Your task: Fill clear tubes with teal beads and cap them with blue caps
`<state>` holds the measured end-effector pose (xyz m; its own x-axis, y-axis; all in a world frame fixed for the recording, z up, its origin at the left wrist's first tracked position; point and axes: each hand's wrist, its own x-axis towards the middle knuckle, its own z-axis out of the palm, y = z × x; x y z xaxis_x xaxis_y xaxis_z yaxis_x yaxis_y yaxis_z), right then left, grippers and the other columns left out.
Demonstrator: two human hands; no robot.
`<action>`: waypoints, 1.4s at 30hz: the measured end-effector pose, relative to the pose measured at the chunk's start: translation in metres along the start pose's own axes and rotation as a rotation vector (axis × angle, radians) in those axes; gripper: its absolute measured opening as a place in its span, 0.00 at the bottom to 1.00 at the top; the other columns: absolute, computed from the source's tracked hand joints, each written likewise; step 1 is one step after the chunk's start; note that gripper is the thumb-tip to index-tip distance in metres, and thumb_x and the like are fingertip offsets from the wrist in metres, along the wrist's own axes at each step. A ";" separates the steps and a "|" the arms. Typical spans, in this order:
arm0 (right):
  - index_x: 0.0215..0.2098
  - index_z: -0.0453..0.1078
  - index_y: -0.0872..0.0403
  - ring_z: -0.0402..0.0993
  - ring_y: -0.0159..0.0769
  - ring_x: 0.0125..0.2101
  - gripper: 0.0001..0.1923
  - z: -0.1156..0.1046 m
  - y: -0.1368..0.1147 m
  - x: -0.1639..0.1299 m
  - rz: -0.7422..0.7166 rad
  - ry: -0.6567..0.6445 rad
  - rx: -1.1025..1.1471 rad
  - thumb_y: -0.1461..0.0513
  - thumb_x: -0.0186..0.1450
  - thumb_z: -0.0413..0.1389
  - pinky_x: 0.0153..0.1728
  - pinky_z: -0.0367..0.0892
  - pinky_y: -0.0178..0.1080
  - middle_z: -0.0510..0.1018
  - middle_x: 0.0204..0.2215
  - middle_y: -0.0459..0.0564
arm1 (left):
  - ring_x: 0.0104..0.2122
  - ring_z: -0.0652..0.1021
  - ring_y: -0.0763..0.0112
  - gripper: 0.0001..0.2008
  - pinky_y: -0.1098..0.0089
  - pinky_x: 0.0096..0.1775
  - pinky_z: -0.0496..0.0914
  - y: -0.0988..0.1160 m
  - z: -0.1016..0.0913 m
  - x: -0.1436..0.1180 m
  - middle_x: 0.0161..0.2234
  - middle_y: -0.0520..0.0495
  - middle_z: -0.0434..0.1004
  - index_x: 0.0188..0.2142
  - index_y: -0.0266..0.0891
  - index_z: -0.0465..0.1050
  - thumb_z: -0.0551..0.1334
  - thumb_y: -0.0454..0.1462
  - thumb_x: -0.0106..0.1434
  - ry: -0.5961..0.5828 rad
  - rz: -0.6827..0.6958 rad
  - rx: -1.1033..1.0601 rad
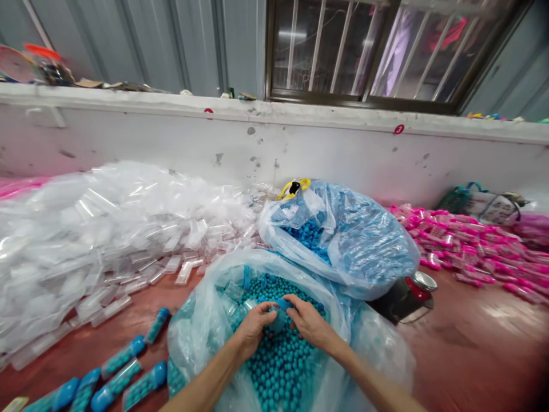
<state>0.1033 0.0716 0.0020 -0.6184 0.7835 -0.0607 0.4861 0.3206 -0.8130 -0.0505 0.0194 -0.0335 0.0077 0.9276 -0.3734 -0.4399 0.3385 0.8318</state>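
My left hand [256, 326] and my right hand [309, 321] meet over an open plastic bag [201, 312] full of teal beads [278, 366]. The left fingers are closed around a clear plastic tube [278, 322] with teal showing through it. At its upper end, my right fingers pinch a blue cap [283, 304]; whether the cap is fully seated I cannot tell. More clear tubes [234, 290] lie on the beads at the left inside the bag.
Several filled, blue-capped tubes [124, 356] lie on the red floor at left. Behind them spreads a heap of clear tubes [141, 229]. A bag of blue caps [338, 240] stands behind the beads, beside a dark container [403, 300]. Pink tubes [467, 246] are piled at right.
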 end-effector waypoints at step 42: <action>0.45 0.69 0.52 0.73 0.37 0.25 0.23 0.015 0.034 0.016 0.002 -0.006 0.080 0.50 0.57 0.48 0.25 0.68 0.36 0.77 0.32 0.52 | 0.28 0.72 0.73 0.30 0.73 0.32 0.65 -0.021 -0.005 0.024 0.26 0.49 0.71 0.31 0.34 0.68 0.67 0.54 0.35 -0.223 0.288 0.026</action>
<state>0.1007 0.0869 -0.0347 -0.6217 0.7805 -0.0655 0.4364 0.2758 -0.8564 -0.0452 0.0338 -0.0618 0.0835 0.9962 -0.0264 -0.4293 0.0599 0.9012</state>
